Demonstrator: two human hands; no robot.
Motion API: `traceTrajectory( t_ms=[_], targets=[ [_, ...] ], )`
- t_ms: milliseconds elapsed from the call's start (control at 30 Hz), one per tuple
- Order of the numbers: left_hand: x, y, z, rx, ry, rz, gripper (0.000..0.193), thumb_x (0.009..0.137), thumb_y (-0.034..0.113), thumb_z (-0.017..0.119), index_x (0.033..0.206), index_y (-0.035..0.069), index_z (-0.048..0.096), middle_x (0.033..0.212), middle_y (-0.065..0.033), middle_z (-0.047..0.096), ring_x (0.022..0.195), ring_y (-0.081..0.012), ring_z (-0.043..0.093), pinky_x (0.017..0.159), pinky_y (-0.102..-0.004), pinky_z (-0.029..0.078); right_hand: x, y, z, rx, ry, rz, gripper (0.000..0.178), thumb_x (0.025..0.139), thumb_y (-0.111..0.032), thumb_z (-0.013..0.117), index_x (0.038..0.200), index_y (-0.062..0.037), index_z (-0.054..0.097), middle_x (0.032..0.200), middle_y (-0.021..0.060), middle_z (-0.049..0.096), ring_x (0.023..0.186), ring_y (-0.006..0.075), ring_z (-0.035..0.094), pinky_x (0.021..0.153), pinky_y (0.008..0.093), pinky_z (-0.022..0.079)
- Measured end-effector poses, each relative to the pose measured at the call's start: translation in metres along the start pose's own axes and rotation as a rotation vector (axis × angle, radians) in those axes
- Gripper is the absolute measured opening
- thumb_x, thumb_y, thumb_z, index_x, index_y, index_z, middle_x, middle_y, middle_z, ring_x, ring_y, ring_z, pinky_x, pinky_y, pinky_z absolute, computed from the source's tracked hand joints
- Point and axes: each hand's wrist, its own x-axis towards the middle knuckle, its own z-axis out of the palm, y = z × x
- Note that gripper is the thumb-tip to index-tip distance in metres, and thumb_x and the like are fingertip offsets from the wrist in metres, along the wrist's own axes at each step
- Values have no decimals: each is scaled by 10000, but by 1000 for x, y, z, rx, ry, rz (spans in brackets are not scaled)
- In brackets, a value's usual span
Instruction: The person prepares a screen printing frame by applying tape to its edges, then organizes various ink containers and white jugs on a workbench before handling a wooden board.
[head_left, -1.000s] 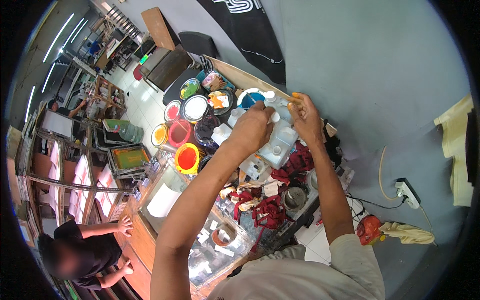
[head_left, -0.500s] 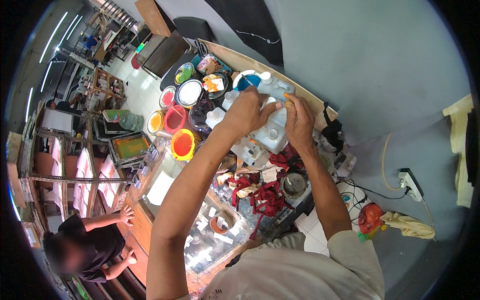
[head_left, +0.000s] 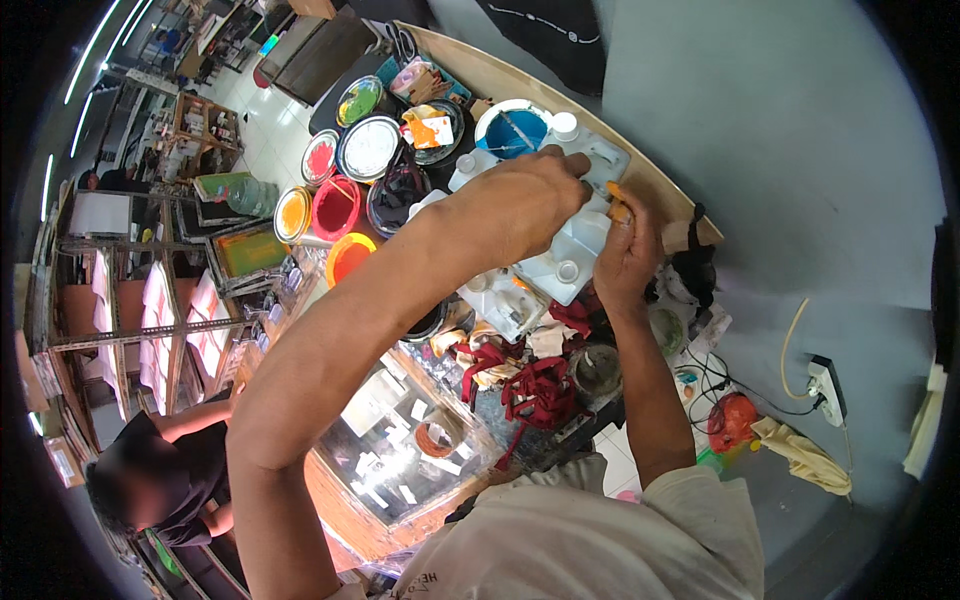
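My left hand [head_left: 545, 195] reaches over the white plastic jerrycans, its fingers curled downward; what they hold, if anything, is hidden. My right hand [head_left: 628, 255] is closed, a small orange piece [head_left: 617, 203] showing at its fingertips, its exact kind too small to tell. Between and below the hands stands a capped white jerrycan [head_left: 567, 270]. Another jerrycan [head_left: 603, 158] with a white cap is just beyond my fingers. Close by sits an open white bucket of blue paint [head_left: 515, 130] with a stick in it.
Paint tins, including a red tub [head_left: 336, 208] and an orange one [head_left: 351, 257], crowd the left side. Dark red rags [head_left: 540, 392] and a tape roll [head_left: 438, 437] lie nearer me. A wooden board [head_left: 490, 70] borders the wall. Someone in black [head_left: 165, 480] is at lower left.
My left hand has shifted right and its elbow has swung out leftward. My right hand has moved slightly right and down with the orange piece. The whole view has shifted.
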Motion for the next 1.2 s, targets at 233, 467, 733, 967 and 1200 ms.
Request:
traceTrajectory(
  t_ms=[233,467,733,967,1200],
  targets=[
    [-1,-6,-1,-55,146,-217,320,873,279,681,972,-26,667,884,-215,664,848,-406,649,780,-481,516,-9,8,-1,9,27,12,273,1002,-130,454,1199,-22,609,1054,161,645,915,304,618,826,414,485],
    [-21,-32,-1,-308,308,-333,282,927,230,649,1095,4,671,913,-201,688,789,-303,683,735,-387,533,-7,7,2,34,62,19,300,1046,-170,405,1216,7,579,956,110,599,870,222,578,829,370,487],
    [-160,-62,-4,-606,627,-710,322,904,44,642,1226,50,632,963,-69,684,851,-112,625,775,-269,508,-6,4,4,-5,86,-3,326,1050,-169,369,1211,32,569,992,101,585,882,209,561,842,362,486],
    [-146,-31,26,-419,468,-660,407,847,94,747,1237,71,633,1083,-62,635,879,-150,598,751,-291,507,-6,-2,6,49,129,63,362,1047,-209,355,1226,28,561,960,101,571,888,210,543,858,346,467],
    [-148,-27,36,-452,569,-626,321,798,89,794,1104,48,706,1049,-62,649,817,-142,606,697,-274,513,-2,-4,2,-3,61,46,351,1011,-146,358,1228,26,573,978,117,585,882,227,562,834,361,474]
  ],
)
